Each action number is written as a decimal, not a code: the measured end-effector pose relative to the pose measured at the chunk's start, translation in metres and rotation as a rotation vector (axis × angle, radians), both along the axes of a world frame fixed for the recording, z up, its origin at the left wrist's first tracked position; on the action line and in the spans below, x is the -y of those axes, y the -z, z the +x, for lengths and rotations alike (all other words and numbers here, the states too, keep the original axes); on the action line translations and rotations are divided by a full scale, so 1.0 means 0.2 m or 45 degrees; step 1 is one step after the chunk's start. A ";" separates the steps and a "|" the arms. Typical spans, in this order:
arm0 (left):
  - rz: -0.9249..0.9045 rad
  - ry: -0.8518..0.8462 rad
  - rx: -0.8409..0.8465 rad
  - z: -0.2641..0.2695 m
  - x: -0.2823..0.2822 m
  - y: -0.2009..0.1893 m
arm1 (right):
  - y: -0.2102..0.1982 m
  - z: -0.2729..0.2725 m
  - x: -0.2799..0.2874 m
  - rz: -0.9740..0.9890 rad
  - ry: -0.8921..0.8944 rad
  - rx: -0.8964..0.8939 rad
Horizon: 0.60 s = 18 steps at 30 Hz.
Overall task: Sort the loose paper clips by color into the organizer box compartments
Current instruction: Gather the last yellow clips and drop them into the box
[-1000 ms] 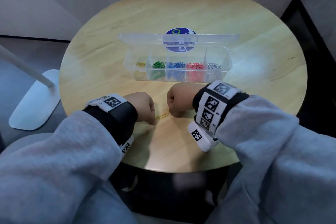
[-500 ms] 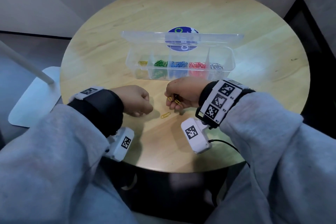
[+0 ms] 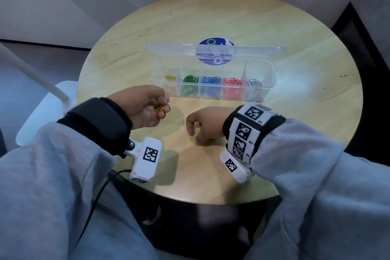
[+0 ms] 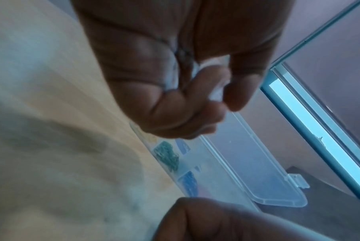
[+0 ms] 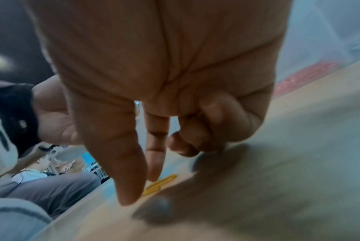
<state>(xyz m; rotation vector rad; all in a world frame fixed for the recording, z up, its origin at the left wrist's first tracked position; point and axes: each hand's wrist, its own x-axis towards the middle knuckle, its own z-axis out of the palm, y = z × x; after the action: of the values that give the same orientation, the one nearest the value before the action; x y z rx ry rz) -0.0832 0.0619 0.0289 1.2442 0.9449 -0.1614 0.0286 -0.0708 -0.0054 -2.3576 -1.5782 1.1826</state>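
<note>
Yellow paper clips [image 3: 160, 108] sit bunched in the left hand [image 3: 143, 107], which is raised palm-up just near of the organizer box's left end, its fingers curled around the small bundle. In the left wrist view the hand [image 4: 175, 81] shows its fingers folded in toward the palm, though blur hides the clips there.

One loose yellow clip [image 3: 193, 139] lies flat on the round wooden table [image 3: 253, 19], near the middle of its near half. The right hand [image 3: 205, 124] is lowered over it, thumb and forefinger pointing down with a narrow gap between them, the other fingers tucked under. In the right wrist view the yellow clip [image 5: 159, 183] lies on the wood right at the two extended fingertips [image 5: 129, 195] of the right hand [image 5: 154, 81]; whether they already press or pinch it I cannot tell.

The clear plastic organizer box [image 3: 213, 96] stands farther back at the table's centre, its lid [image 3: 168, 48] open and tilted away. Its compartments hold, from left to right, a few yellow clips [image 3: 170, 78], green clips [image 3: 190, 79], blue clips [image 3: 210, 80], red clips [image 3: 231, 81] and silver clips [image 3: 254, 82]. A round blue sticker [image 3: 215, 41] on the table shows through the lid. Grey sleeves [image 3: 52, 175] cover both forearms, and a white lamp base [image 3: 42, 112] stands on the floor at the left.
</note>
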 end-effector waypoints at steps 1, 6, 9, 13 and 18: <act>0.051 -0.031 -0.042 0.01 0.00 0.01 | 0.01 0.00 0.00 -0.008 -0.042 0.022; 0.060 -0.134 -0.030 0.03 -0.01 0.02 | 0.02 -0.02 -0.02 -0.080 -0.224 0.165; 0.038 -0.208 0.058 0.03 -0.03 0.00 | 0.04 -0.02 -0.02 -0.125 -0.187 0.185; 0.042 -0.322 0.176 0.02 -0.10 -0.03 | -0.02 0.07 0.03 -0.066 0.003 0.028; 0.039 -0.416 0.290 0.06 -0.21 -0.12 | -0.14 0.19 0.04 0.302 0.635 -0.634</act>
<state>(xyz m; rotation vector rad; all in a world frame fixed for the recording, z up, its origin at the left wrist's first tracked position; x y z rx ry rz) -0.0710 0.1043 0.0520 1.0923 0.9395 0.2484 0.0670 -0.0784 0.0218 -1.9316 -0.8527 1.2422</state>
